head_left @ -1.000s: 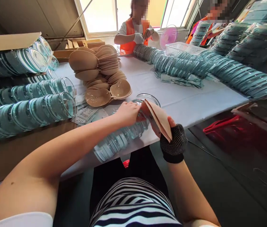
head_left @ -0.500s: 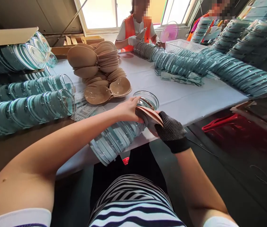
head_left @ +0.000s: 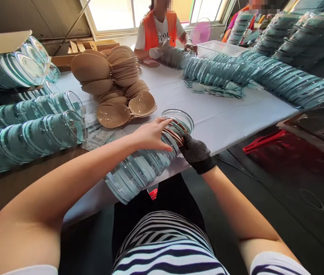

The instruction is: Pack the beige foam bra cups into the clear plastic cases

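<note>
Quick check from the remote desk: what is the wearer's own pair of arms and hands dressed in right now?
The left hand is bare, with a bare forearm and a white short sleeve edge at the shoulder. The right hand wears a black knitted glove with small pale dots and a plain black cuff; its forearm is bare up to a black-and-white striped sleeve.

Glossy clear plastic cases [head_left: 139, 168], matt tan foam cups [head_left: 113, 114], white cloth-covered table [head_left: 225, 118].

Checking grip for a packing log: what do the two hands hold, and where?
The gloved right hand pinches the tan foam cup by its near edge against the row of clear plastic shells; the bare left hand rests on top of that row.
</note>
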`<state>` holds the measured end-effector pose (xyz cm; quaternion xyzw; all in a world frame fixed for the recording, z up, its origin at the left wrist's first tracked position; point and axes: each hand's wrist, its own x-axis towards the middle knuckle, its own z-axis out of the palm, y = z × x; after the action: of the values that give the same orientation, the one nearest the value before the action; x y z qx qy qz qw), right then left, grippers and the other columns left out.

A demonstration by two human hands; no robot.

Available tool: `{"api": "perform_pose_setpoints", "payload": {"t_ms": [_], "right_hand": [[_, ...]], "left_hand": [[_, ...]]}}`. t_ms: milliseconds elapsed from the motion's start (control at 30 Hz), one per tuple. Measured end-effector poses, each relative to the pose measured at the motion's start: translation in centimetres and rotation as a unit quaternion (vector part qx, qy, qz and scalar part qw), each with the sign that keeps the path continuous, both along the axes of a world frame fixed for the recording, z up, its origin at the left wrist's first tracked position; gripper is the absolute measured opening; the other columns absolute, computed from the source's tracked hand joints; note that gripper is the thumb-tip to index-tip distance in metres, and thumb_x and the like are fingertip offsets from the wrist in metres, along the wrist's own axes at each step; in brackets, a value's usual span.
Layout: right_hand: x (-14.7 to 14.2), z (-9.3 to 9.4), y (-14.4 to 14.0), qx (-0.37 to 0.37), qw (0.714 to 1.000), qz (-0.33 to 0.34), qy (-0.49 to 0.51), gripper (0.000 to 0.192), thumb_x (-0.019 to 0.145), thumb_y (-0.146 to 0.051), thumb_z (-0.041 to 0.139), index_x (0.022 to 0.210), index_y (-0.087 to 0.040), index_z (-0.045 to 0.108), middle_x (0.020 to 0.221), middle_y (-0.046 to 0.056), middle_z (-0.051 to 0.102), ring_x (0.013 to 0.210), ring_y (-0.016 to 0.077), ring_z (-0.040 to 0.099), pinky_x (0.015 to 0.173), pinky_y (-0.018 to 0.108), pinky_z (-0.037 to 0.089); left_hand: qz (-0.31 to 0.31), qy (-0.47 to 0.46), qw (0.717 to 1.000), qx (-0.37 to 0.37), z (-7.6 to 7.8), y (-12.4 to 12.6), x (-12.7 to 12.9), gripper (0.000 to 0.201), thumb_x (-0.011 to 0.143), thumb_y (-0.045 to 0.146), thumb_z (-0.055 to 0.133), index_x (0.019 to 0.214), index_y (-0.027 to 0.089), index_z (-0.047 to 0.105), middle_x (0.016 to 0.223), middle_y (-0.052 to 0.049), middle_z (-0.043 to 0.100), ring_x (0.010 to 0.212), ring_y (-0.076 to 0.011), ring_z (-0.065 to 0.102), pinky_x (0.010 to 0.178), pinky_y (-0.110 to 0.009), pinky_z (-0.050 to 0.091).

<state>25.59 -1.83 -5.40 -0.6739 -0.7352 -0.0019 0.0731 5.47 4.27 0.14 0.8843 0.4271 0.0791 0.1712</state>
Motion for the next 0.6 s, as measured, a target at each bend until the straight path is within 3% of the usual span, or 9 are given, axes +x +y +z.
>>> {"api": "perform_pose_setpoints", "payload": {"t_ms": [167, 300, 433, 500, 600], "right_hand": [[-0.8, -0.2, 0.1, -0.029, 0.999, 0.028, 0.007, 0.036, 0.097, -0.027, 0.041, 0.127, -0.02, 0.058, 0.112, 0.011, 0.071, 0.093, 0.0254, 0.071, 0.071, 0.03, 0.048], [0.1, -0.2, -0.8, -0.014, 0.99, 0.051, 0.134, 0.023, 0.092, -0.021, 0.053, 0.11, -0.022, 0.066, 0.11, 0.004, 0.073, 0.102, 0.0194, 0.069, 0.083, 0.025, 0.05], [0.3, -0.9, -1.0, -0.039, 0.964, 0.056, 0.256, 0.014, 0.087, -0.015, 0.055, 0.093, -0.017, 0.066, 0.091, 0.005, 0.074, 0.08, 0.0166, 0.071, 0.071, 0.024, 0.052], [0.5, -1.3, -1.0, -0.11, 0.937, 0.047, 0.329, 0.016, 0.087, -0.016, 0.052, 0.097, -0.016, 0.063, 0.085, 0.005, 0.071, 0.062, 0.0139, 0.067, 0.058, 0.023, 0.051], [1.5, -1.6, -0.9, -0.264, 0.832, 0.077, 0.481, 0.028, 0.084, -0.022, 0.055, 0.112, -0.018, 0.056, 0.079, 0.002, 0.067, 0.053, 0.0113, 0.062, 0.049, 0.022, 0.049]], "left_hand": [[0.01, 0.01, 1.0, 0.01, 0.3, -0.3, 0.1, 0.106, 0.062, 0.063, 0.073, 0.151, 0.027, 0.027, 0.154, -0.008, 0.033, 0.129, -0.0301, 0.05, 0.106, -0.037, 0.042], [0.007, 0.001, 1.0, 0.011, 0.2, -0.2, 0.1, 0.1, 0.063, 0.062, 0.073, 0.146, 0.027, 0.031, 0.152, -0.008, 0.036, 0.127, -0.0294, 0.051, 0.105, -0.039, 0.043], [0.0, -0.014, 1.0, 0.013, 0.1, -0.4, 0.1, 0.083, 0.064, 0.055, 0.076, 0.133, 0.026, 0.04, 0.139, -0.008, 0.046, 0.115, -0.0262, 0.057, 0.097, -0.04, 0.048], [-0.021, -0.027, 0.999, 0.016, 0.0, -0.6, 0.1, 0.068, 0.067, 0.052, 0.077, 0.122, 0.024, 0.047, 0.138, -0.009, 0.043, 0.117, -0.0254, 0.055, 0.099, -0.04, 0.047], [-0.063, -0.039, 0.997, 0.037, -0.1, -0.4, 0.0, 0.048, 0.071, 0.05, 0.075, 0.106, 0.022, 0.057, 0.135, -0.009, 0.042, 0.129, -0.0284, 0.041, 0.106, -0.043, 0.04]]}}
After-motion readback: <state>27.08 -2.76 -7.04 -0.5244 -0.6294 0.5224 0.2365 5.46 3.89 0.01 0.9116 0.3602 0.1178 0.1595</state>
